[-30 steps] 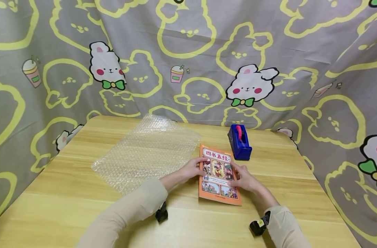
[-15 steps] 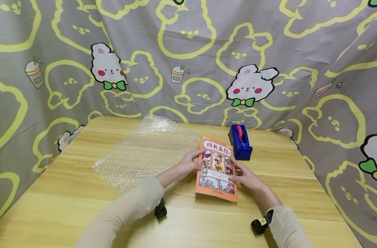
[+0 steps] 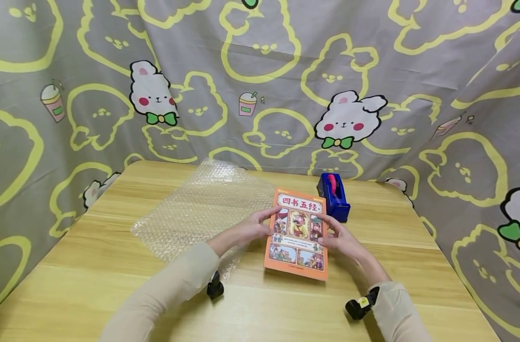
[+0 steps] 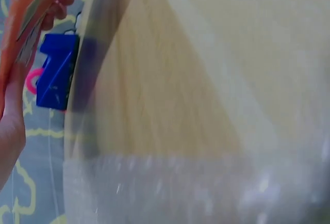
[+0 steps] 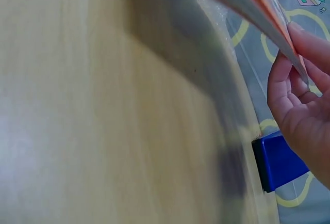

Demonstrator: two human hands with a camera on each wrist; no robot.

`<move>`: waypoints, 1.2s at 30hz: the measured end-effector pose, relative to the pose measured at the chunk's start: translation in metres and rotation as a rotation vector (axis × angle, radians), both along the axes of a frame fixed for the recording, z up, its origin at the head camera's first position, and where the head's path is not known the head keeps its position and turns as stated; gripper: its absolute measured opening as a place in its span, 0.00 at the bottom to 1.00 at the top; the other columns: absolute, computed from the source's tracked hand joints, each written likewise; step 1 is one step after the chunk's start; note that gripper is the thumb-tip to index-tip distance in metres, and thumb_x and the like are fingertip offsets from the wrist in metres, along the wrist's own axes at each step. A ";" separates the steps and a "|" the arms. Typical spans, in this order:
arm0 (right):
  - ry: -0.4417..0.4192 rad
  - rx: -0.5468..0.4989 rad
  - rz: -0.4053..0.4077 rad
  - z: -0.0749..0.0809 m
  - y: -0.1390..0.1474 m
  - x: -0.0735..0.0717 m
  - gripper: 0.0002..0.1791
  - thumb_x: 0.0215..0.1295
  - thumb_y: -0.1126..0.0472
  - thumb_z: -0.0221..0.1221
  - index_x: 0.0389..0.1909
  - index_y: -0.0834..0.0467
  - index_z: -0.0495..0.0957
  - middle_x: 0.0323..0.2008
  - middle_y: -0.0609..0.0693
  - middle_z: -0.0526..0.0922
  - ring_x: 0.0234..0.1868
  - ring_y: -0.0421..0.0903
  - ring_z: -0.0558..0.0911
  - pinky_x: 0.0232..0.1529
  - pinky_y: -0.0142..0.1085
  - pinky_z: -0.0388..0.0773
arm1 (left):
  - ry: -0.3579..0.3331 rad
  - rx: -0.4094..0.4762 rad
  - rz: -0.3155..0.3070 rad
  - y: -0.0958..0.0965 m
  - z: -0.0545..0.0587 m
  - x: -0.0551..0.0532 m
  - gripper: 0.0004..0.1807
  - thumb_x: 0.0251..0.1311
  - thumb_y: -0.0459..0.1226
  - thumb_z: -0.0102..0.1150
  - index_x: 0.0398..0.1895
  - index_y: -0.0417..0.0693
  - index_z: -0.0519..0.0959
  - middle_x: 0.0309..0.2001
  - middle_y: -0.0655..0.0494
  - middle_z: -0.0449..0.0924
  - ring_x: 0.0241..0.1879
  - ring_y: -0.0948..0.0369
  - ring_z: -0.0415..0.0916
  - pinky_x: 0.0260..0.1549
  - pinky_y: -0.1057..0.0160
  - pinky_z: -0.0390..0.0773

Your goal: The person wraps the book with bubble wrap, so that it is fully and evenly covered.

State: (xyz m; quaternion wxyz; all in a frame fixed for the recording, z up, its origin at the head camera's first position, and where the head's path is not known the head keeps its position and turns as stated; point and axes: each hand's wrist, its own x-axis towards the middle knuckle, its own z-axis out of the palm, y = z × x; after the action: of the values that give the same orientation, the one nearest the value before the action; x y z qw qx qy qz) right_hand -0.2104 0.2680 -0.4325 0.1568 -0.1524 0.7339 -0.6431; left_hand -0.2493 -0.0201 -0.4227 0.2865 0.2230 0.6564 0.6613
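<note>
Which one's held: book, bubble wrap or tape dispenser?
The orange book: left hand and right hand grip it; the bubble wrap and tape dispenser rest on the table.

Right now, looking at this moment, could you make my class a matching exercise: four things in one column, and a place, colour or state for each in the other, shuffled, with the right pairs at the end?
Things
1. book
2. bubble wrap
3. tape dispenser
4. backdrop cloth

Descriptions
A. mostly blue
B. gray with yellow outlines
C. held by the left hand and the right hand
D. see-through, spread on the table

Right pairs: 1-C, 2-D, 3-A, 4-B
</note>
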 end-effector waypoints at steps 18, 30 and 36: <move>-0.021 0.004 0.024 0.006 -0.027 -0.009 0.41 0.59 0.67 0.58 0.70 0.59 0.47 0.65 0.69 0.53 0.46 0.42 0.79 0.42 0.35 0.78 | 0.001 -0.039 -0.097 -0.040 0.005 -0.004 0.44 0.49 0.19 0.51 0.70 0.50 0.51 0.71 0.44 0.42 0.38 0.61 0.76 0.42 0.60 0.78; 0.038 0.040 0.047 0.006 -0.042 -0.015 0.40 0.59 0.67 0.58 0.70 0.60 0.48 0.70 0.61 0.42 0.43 0.40 0.78 0.41 0.31 0.77 | -0.025 -0.034 -0.055 -0.056 0.003 -0.004 0.47 0.45 0.18 0.51 0.71 0.52 0.50 0.70 0.43 0.44 0.49 0.48 0.75 0.47 0.53 0.76; 0.040 0.075 0.055 0.008 -0.052 -0.018 0.41 0.58 0.65 0.59 0.70 0.57 0.49 0.70 0.60 0.46 0.41 0.40 0.78 0.40 0.31 0.77 | -0.037 -0.026 -0.035 -0.065 0.002 -0.004 0.47 0.45 0.17 0.51 0.71 0.51 0.50 0.70 0.42 0.44 0.50 0.45 0.73 0.48 0.53 0.75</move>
State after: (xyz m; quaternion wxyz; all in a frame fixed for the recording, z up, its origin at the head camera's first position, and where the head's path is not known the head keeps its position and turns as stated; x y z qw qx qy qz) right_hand -0.2280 0.2160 -0.4248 0.1653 -0.1793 0.7561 -0.6073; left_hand -0.2531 -0.0847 -0.4203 0.3129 0.2184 0.6556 0.6515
